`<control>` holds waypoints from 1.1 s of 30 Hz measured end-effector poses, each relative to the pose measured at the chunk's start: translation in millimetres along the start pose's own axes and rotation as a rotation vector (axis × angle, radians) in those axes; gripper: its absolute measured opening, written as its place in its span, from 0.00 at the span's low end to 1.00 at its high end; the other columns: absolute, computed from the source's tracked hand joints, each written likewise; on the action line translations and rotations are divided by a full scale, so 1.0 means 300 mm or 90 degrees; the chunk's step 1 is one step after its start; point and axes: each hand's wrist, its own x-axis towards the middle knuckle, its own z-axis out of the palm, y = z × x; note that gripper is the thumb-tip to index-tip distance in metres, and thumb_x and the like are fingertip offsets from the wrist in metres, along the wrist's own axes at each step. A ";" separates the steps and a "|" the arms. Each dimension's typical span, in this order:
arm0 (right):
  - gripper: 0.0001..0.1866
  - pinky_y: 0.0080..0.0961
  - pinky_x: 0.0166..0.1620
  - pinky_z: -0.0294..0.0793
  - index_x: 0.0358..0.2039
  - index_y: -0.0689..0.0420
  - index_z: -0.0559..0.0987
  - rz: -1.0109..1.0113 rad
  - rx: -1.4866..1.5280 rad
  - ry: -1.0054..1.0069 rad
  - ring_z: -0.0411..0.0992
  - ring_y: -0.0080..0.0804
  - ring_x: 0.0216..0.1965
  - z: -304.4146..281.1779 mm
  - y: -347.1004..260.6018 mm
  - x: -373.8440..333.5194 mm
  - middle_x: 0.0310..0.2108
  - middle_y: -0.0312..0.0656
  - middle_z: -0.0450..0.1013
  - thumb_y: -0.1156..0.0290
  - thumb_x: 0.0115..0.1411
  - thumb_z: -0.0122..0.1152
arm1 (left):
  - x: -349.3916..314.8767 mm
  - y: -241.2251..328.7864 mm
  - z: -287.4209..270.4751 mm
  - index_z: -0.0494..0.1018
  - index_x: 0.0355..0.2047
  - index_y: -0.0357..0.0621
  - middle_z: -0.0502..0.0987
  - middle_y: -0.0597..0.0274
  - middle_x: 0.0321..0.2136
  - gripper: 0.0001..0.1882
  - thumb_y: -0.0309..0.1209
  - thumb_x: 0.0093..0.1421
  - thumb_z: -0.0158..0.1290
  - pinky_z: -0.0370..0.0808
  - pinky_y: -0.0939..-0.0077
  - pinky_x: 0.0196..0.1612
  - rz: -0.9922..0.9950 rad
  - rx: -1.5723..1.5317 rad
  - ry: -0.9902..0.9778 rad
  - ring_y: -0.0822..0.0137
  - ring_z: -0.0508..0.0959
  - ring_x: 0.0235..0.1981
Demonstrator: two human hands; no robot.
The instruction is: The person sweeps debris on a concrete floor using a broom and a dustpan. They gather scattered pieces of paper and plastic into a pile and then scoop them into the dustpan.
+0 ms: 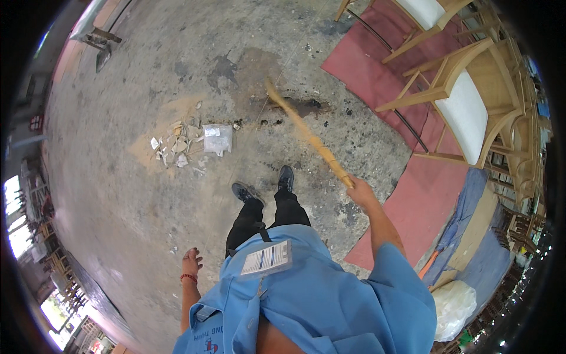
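Observation:
My right hand (pixel 361 193) is closed round the near end of a long straw-coloured broom (pixel 311 138). It slants away to the far left, a little blurred, with its far tip over the stained concrete; I cannot tell whether the tip touches the floor. My left hand (pixel 191 261) hangs by my side with nothing in it, fingers apart and loosely bent, a red bead bracelet on the wrist. Ahead and left of my feet lies a heap of pale scraps (pixel 180 140) amid sawdust-like powder. A clear plastic bag (pixel 218 139) lies against the heap's right side.
Wooden chairs with white seats (pixel 466 115) stand on red sheeting (pixel 427 194) at the right. Blue and tan sheets (pixel 471 221) and a white plastic bag (pixel 455 308) lie nearer on that side. A dustpan-like object (pixel 103 58) rests at the far left.

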 end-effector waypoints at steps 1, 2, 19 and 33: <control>0.30 0.40 0.48 0.71 0.56 0.50 0.70 0.027 -0.029 0.014 0.73 0.52 0.45 -0.026 0.034 -0.009 0.41 0.54 0.75 0.69 0.49 0.57 | 0.004 0.010 0.003 0.67 0.54 0.45 0.73 0.57 0.51 0.26 0.50 0.64 0.42 0.74 0.62 0.37 0.008 0.004 0.000 0.59 0.76 0.43; 0.30 0.40 0.48 0.71 0.57 0.51 0.70 0.046 -0.069 0.028 0.73 0.53 0.45 -0.038 0.067 0.003 0.42 0.55 0.75 0.69 0.49 0.57 | 0.006 0.017 0.006 0.68 0.53 0.45 0.73 0.58 0.49 0.26 0.50 0.64 0.43 0.74 0.64 0.36 0.010 0.003 -0.001 0.61 0.76 0.41; 0.30 0.37 0.37 0.75 0.56 0.51 0.71 0.011 0.193 -0.291 0.76 0.48 0.31 0.256 -0.212 0.061 0.36 0.57 0.76 0.66 0.49 0.59 | 0.027 0.091 0.036 0.69 0.52 0.44 0.74 0.57 0.49 0.24 0.47 0.64 0.44 0.75 0.64 0.37 0.024 0.044 -0.035 0.59 0.77 0.42; 0.33 0.40 0.46 0.73 0.58 0.55 0.66 0.055 0.014 -0.118 0.74 0.55 0.42 0.297 -0.181 -0.156 0.41 0.61 0.74 0.68 0.48 0.57 | 0.143 -0.123 -0.044 0.68 0.53 0.44 0.73 0.56 0.51 0.25 0.48 0.64 0.42 0.75 0.61 0.41 -0.001 -0.017 -0.060 0.57 0.76 0.45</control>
